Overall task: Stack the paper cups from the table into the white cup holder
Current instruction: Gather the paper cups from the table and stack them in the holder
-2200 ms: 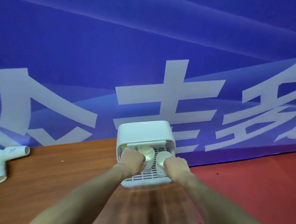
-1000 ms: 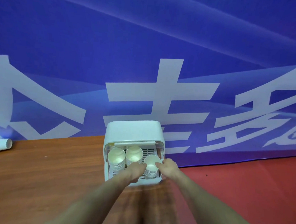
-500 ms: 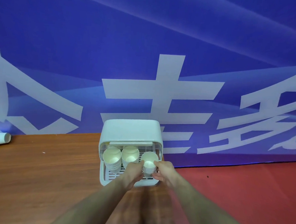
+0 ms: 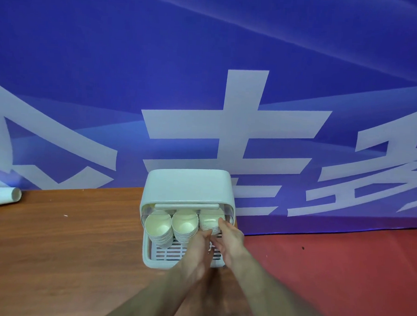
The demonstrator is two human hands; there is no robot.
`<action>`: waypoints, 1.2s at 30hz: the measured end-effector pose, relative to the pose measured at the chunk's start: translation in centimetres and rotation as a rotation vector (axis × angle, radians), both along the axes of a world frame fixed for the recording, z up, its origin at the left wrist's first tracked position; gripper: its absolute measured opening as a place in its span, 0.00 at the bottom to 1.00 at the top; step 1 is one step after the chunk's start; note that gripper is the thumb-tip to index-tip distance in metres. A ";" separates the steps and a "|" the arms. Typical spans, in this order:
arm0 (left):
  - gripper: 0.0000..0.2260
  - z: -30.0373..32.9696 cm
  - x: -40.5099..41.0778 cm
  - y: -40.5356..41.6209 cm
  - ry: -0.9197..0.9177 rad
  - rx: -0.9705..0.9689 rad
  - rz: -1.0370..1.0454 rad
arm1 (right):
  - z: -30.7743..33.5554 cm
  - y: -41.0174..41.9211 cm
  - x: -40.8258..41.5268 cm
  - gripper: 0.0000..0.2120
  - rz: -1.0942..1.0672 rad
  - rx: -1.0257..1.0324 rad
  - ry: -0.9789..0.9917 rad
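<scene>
While both hands work right cup stack (image 4: 210, 221) at holder's (image 4: 188, 185) 3 o'clock: right hand (image 4: 229, 238) grips it, left hand (image 4: 199, 244) grip unclear; seat stack upright, w/o crushing rims.

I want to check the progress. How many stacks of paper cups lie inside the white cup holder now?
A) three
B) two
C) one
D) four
A: three cup stacks lie side by side in the white cup holder: left stack, middle stack, and right stack, where both hands are.
</scene>
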State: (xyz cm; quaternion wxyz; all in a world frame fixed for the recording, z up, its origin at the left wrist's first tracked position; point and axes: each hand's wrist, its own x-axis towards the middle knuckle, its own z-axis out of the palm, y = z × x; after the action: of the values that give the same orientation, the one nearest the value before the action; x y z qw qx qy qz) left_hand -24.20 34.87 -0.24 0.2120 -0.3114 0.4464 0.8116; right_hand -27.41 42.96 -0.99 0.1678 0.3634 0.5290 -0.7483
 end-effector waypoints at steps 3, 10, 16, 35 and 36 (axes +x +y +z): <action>0.14 -0.4 -0.6 0.1 0.029 -0.013 -0.002 | -0.6 -0.7 -0.3 0.12 -0.004 0.049 0.035; 0.12 -0.6 -2.4 -0.7 0.043 -0.081 -0.006 | -1.6 -2.5 -1.9 0.10 -0.062 0.098 0.066; 0.09 -1.0 -3.4 -1.7 0.054 -0.109 -0.042 | -0.9 -3.1 -2.8 0.07 -0.092 0.121 0.105; 0.19 -0.3 -2.4 -2.1 0.049 -0.152 -0.210 | 1.4 -2.6 -1.2 0.06 0.098 0.194 -0.033; 0.19 0.2 -2.2 -2.3 0.045 -0.157 -0.223 | 2.2 -2.5 -0.9 0.04 0.123 0.227 -0.045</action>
State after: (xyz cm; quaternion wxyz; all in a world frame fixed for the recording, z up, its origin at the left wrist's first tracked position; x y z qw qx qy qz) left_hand -26.43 32.57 -0.05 0.2657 -0.2574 0.5450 0.7524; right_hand -28.32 40.46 1.24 0.1830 0.3638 0.6275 -0.6636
